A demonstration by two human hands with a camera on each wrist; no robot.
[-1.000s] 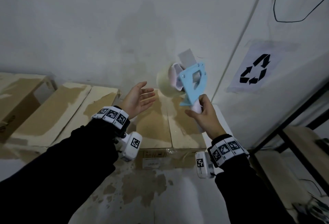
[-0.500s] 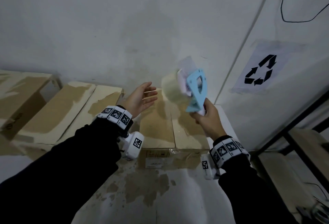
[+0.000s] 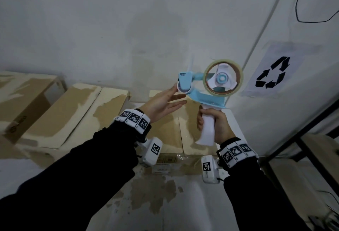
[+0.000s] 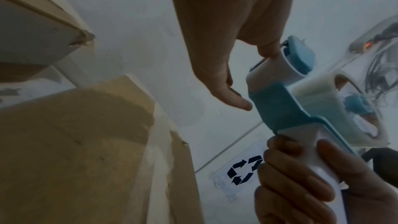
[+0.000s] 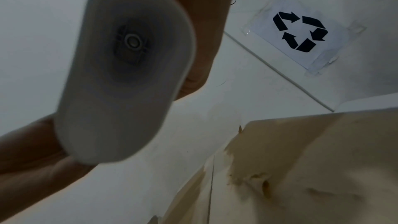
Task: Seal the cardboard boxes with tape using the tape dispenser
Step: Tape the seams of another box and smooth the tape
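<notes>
The right hand grips the white handle of the blue plastic tape dispenser, held above the closed brown cardboard box; the left hand, fingers straight, touches its front roller; sealing seems not yet begun

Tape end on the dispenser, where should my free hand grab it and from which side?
Probably pinch the loose strip sticking up above the blue front guard of the dispenser, coming from the left, where the left hand already reaches. The serrated blade sits right there, so keep fingertips above it. The right hand holds the white handle.
</notes>
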